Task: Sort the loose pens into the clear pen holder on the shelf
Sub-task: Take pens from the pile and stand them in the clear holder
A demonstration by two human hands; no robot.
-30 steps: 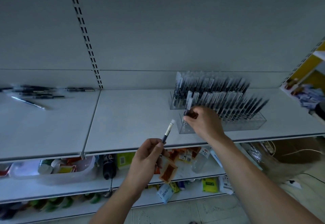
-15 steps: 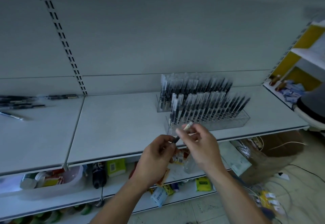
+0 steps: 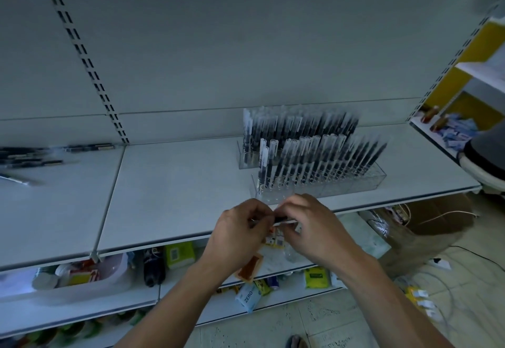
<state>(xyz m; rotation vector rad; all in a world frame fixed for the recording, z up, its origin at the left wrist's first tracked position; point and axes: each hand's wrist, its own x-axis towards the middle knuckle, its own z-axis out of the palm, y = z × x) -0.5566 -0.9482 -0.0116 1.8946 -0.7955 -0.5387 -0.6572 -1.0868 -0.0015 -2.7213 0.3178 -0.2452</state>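
Both hands meet at the front edge of the white shelf (image 3: 164,197) and hold one dark pen (image 3: 281,219) lying level between them. My left hand (image 3: 240,230) pinches its left end; my right hand (image 3: 311,227) grips its right end, which the fingers hide. Just behind the hands stands the clear pen holder (image 3: 355,181), packed with several upright black pens with clear caps. A second clear holder (image 3: 244,160), also full, stands behind it. Several loose pens (image 3: 35,156) lie at the shelf's far left.
A slotted upright (image 3: 90,74) divides the grey back panel. Lower shelves hold a white tub (image 3: 90,279), a dark bottle (image 3: 154,265) and small packets. A cardboard box (image 3: 437,216) and cables sit on the tiled floor at right. A yellow shelf unit (image 3: 464,88) stands far right.
My right hand left the holder and came down to the pen in my left hand. The pen went from pointing up to lying level, held at both ends.
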